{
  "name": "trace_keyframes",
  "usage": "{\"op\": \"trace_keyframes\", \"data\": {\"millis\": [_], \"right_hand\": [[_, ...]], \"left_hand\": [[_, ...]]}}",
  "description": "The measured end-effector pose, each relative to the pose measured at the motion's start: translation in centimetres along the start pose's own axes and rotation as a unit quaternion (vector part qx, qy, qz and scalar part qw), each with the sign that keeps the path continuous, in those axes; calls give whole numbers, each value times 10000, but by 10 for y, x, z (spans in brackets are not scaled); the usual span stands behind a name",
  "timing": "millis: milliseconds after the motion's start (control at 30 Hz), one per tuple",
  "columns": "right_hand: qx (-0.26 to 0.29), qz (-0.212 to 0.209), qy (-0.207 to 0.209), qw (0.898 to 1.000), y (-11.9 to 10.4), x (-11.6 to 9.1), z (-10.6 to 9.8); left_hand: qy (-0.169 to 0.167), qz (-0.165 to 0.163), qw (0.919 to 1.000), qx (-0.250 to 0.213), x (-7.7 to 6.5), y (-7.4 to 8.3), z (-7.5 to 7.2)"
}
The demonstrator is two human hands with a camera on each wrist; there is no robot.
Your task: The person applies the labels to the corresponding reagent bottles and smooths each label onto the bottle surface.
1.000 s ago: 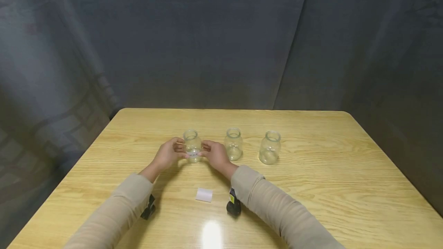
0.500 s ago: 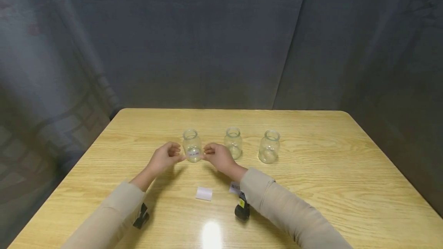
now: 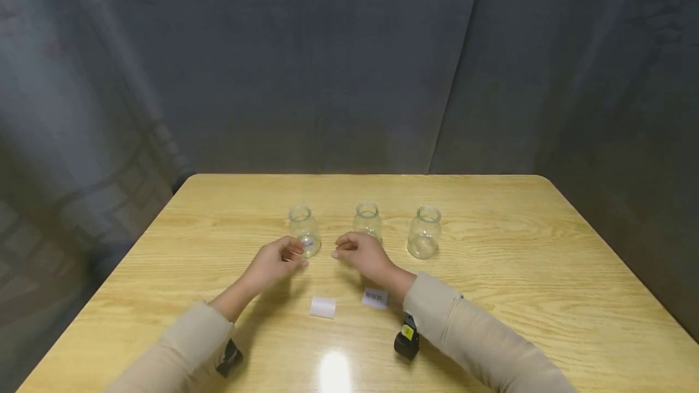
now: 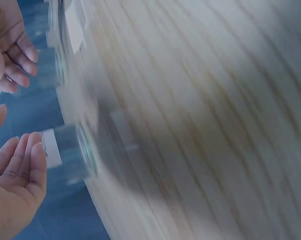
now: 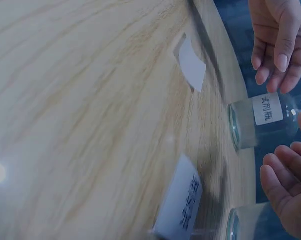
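A clear glass jar stands upright at the left of a row, a white label with dark printed characters on its lower front. My left hand is just in front of this jar, fingers loosely bent and holding nothing; it overlaps the label's edge in the head view. My right hand hovers right of the same jar, relaxed, with nothing between thumb and fingers. Behind it, a second glass jar is partly covered. In the right wrist view both hands appear on either side of the labelled jar.
A third glass jar stands at the right of the row, without a label. Nearer me on the wooden table lie a curled white paper slip and a slip with printed characters. A dark curtain hangs behind.
Both hands have come away from the left jar, toward me, with the right hand also moving right. The label on the jar and the printed slip under the right forearm have come into view.
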State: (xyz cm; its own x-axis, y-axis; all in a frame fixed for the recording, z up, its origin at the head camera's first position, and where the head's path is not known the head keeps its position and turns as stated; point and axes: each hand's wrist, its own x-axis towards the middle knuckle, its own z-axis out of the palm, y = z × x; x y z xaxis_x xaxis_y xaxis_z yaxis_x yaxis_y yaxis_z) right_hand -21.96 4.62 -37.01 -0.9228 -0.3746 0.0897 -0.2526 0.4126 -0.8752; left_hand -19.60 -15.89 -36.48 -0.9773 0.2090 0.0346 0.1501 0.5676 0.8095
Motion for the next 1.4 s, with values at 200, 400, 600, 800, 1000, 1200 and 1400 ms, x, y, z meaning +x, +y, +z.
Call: {"op": "trace_keyframes", "data": {"millis": [200,400,600,800,1000,1200,1400], "right_hand": [[123,81,7,9999,4,-9,-9],[128,147,-23,9998,10,-17,-15],[204,155,-43,9997,15,-25,-20],[122,189,-170,9996,21,-32,-21],[-393,257,-428,9980,25,-41,-27],[-592,240,-646,9959,26,-50,-34],[-791,382,-777,9931,30,-55,-38]], "left_hand": [[-255,235,9993,-146,3,5,10],[-402,350,9984,-176,4,7,17],[-593,583,9961,-284,7,14,28],[-900,720,9931,-234,9,20,38],[-1329,686,9884,-257,12,21,52],[-1703,623,9830,-279,17,23,63],[-1868,749,9795,-64,22,28,71]]}}
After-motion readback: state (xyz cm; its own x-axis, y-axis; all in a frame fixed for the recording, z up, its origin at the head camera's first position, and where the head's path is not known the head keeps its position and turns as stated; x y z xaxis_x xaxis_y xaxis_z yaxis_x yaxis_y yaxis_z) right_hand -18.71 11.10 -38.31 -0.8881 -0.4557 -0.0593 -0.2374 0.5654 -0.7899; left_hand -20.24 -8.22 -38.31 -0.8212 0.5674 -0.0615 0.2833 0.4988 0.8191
